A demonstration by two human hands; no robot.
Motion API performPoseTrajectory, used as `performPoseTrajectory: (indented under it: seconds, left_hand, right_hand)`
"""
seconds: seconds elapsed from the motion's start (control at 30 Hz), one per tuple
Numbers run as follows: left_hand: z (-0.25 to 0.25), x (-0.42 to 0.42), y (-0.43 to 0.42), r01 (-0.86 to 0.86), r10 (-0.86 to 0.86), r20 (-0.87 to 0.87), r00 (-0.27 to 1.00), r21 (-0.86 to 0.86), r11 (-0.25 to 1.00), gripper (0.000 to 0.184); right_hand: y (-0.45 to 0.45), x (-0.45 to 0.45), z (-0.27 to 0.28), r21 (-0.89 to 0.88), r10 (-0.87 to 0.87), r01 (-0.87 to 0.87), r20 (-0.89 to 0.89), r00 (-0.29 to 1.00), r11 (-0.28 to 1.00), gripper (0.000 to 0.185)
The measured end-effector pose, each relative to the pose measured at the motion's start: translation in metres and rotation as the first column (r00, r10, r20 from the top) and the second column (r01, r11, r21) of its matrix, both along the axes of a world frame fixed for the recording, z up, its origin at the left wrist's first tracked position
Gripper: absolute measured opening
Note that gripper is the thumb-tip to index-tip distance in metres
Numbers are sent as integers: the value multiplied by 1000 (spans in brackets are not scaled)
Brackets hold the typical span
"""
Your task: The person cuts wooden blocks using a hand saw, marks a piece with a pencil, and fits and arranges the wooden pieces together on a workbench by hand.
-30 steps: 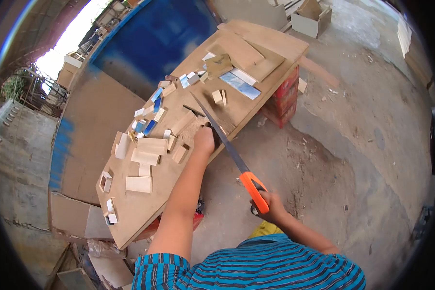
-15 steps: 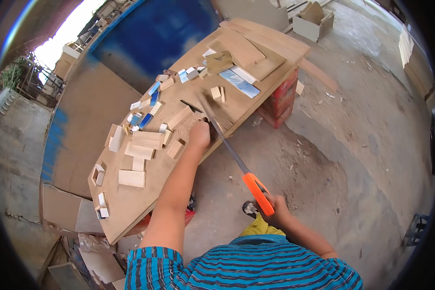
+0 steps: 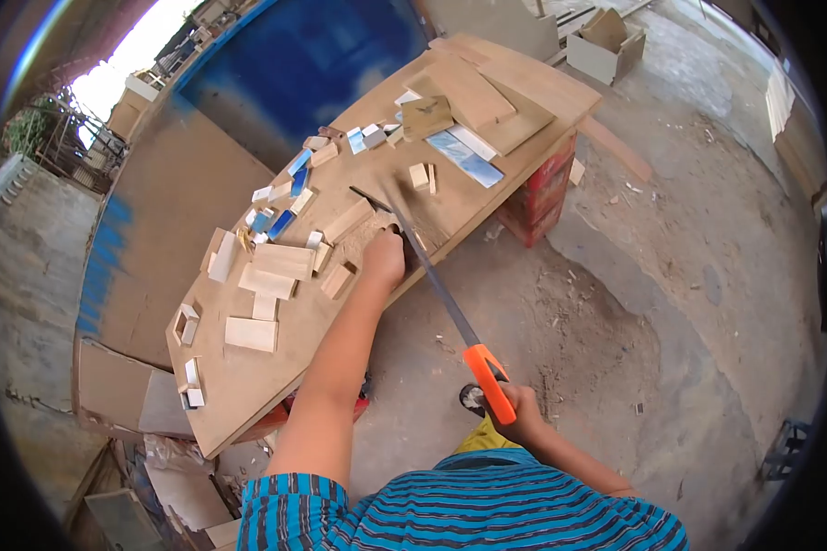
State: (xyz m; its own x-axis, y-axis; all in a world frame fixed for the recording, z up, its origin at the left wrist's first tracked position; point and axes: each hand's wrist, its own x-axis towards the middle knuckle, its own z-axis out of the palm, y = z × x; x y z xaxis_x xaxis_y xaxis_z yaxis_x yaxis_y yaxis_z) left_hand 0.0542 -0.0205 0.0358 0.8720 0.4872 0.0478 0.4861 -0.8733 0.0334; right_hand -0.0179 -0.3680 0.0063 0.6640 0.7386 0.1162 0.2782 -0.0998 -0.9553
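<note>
Two bare hands are in view, both yours. Your right hand [image 3: 521, 415] is closed around the orange handle of the saw [image 3: 454, 314], which you hold out beyond the table's near edge, over the floor, probably to give your arm free room. The blade crosses that edge, its blurred far end over the tabletop. Your left hand [image 3: 385, 256] is low at the near edge, just left of the blade, fingers curled under. It looks as if you are bearing down to steady something, but what lies beneath shows only as a dark patch, so I cannot tell whether you grip it or merely press.

Just beyond your left hand, a dark strip [image 3: 369, 197] and a wooden block [image 3: 349, 220] lie on the table [image 3: 219, 386]; a smaller block [image 3: 338, 280] sits to its left. Farther left, pale wooden pieces [image 3: 280, 263] lie close together, some overlapping, perhaps grouped to leave you working room.

To the right of the blade's far end stand two small offcuts [image 3: 419, 176], with a blue-and-white strip [image 3: 469, 160] past them. Flat boards [image 3: 471, 89] are stacked at the far right, above a red crate [image 3: 544, 197] that seems to prop up that end.
</note>
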Motion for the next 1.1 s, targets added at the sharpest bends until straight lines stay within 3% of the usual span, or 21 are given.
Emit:
performPoseTrajectory:
  seconds: [0.13, 0.23, 0.33, 0.37, 0.4, 0.47, 0.5, 0.53, 0.6, 0.73, 0.77, 0.83, 0.9, 0.97, 1.1]
  left_hand:
    - [-9, 1, 11, -38, 38, 47, 998, -4, 999, 23]
    - [-5, 7, 21, -45, 46, -40, 998, 18, 999, 22]
    - [6, 8, 14, 55, -51, -56, 997, 64, 996, 21]
    - [17, 4, 7, 128, -127, -37, 991, 27, 991, 20]
    - [21, 4, 4, 131, -128, -65, 990, 35, 991, 21]
    - [26, 5, 1, 140, -132, -120, 984, 58, 988, 22]
    - [24, 5, 2, 85, -77, -112, 991, 66, 994, 22]
    - [15, 6, 6, 31, -23, -103, 994, 74, 997, 22]
    - [1, 10, 16, -24, 31, -93, 995, 73, 997, 22]
    - [-8, 4, 20, -55, 55, -8, 998, 9, 998, 20]
    - [-7, 4, 20, -66, 67, 35, 997, -17, 998, 20]
    - [-73, 9, 67, -28, 110, 236, 965, -327, 945, 18]
    - [-75, 3, 60, 78, 17, 265, 964, -343, 936, 16]
    - [6, -10, -9, 236, -229, 94, 969, -78, 969, 17]
    - [-3, -10, -13, 193, -186, 217, 958, -14, 981, 16]
  right_hand:
    - [16, 3, 21, 5, 2, -2, 12, 1000, 1000, 13]
    - [25, 6, 11, 34, -9, 10, -31, 999, 999, 12]
    - [15, 17, -3, 156, -39, 99, -350, 936, 983, 13]
    - [10, 23, -6, 218, -32, 263, -710, 703, 940, 10]
    - [6, 34, -11, 272, 30, 369, -838, 545, 889, 8]
    - [0, 45, -13, 247, 5, 229, -691, 723, 942, 8]
    - [-1, 44, -8, 171, -24, 133, -526, 850, 976, 10]
    - [4, 37, -8, 207, -55, 112, -263, 963, 972, 11]
    - [8, 26, -7, 42, 16, -12, -97, 995, 999, 12]
    - [18, 7, 13, 80, 34, -41, 90, 995, 996, 14]
    - [20, 7, 11, 72, 34, -36, 31, 999, 997, 14]
    - [24, 6, 4, 52, 34, -29, -89, 995, 998, 14]
    - [48, 26, -18, 165, -40, 51, -70, 997, 985, 12]
    - [77, 55, -14, 236, -99, 172, -291, 952, 957, 9]
    - [92, 73, -8, 346, -68, 227, -416, 907, 910, 6]
